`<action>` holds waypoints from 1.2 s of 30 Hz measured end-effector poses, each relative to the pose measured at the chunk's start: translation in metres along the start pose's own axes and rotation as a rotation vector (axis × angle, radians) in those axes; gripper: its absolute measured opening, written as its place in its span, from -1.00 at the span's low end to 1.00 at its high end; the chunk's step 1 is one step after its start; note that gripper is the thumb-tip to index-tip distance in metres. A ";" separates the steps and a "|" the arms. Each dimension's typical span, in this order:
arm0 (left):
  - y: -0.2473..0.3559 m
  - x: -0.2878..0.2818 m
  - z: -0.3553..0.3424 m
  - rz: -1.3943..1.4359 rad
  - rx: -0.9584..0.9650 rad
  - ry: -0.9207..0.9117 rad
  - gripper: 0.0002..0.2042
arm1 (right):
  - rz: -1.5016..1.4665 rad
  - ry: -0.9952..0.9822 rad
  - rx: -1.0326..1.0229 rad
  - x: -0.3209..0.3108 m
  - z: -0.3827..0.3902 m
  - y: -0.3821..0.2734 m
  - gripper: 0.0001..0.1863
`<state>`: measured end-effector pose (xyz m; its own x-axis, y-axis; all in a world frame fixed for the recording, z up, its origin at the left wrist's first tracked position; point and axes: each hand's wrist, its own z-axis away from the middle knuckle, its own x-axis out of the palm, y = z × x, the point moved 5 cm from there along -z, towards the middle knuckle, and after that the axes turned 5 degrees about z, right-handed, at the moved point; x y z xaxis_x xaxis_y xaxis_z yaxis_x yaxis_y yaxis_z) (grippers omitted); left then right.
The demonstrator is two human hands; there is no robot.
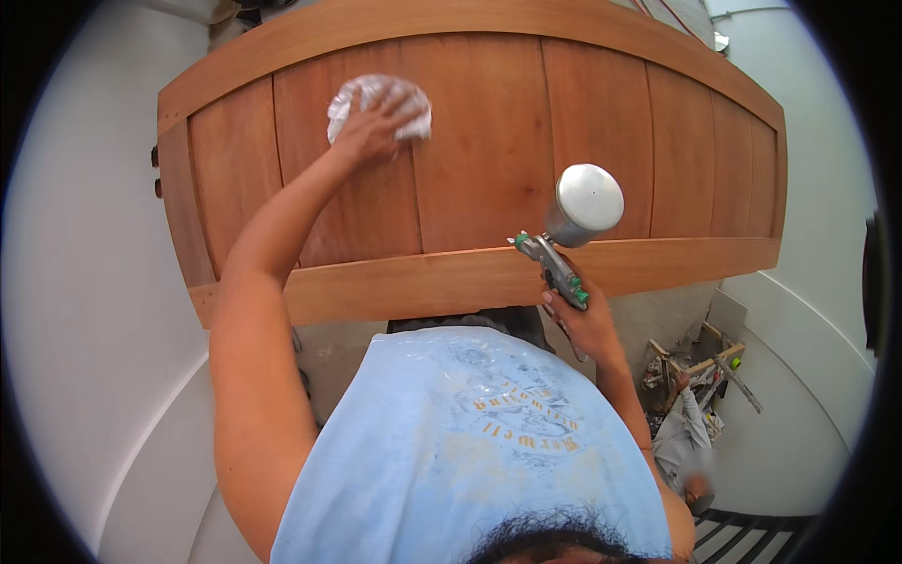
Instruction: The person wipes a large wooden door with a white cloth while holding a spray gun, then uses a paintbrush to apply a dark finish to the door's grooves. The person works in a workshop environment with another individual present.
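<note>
My left hand [374, 124] is spread over a crumpled white cloth [406, 100] on the upper left part of a reddish-brown wooden panel [484, 141], fingers curved onto the cloth. The panel has vertical boards inside a frame and lies crosswise in front of me. My right hand [583, 320] grips a metal spray gun [554, 273] with green fittings near the panel's front rail, its nozzle pointing left. A silver cup [586, 207] sits on top of the gun, over the wood.
Pale walls [103, 235] stand at both sides. At the lower right, another person [686, 432] is low down beside wooden pieces and clutter [700, 348], near black metal bars [752, 531]. A concrete floor [672, 310] shows below the panel, and a red hose or cord [672, 21] lies beyond it.
</note>
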<state>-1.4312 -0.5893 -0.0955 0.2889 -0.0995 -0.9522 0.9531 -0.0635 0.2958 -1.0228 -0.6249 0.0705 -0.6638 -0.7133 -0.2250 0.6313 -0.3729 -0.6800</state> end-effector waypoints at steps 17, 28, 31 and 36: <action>0.078 0.035 -0.063 0.169 0.218 0.200 -0.42 | -0.080 0.409 0.058 0.070 0.030 -0.002 -0.42; 0.153 0.067 -0.057 0.264 0.843 -0.092 -0.42 | -0.156 0.556 0.114 0.063 0.049 0.008 -0.56; 0.035 0.022 -0.140 0.069 0.275 0.080 -0.34 | -0.167 0.437 0.076 0.061 0.050 -0.002 -0.45; -0.010 -0.006 -0.069 -0.001 0.167 0.099 -0.33 | -0.185 0.261 0.046 0.058 0.037 -0.013 -0.36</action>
<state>-1.4360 -0.5192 -0.0976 0.3035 -0.0020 -0.9528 0.9275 -0.2283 0.2959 -1.0542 -0.6837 0.0922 -0.8456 -0.4570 -0.2759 0.5039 -0.5128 -0.6951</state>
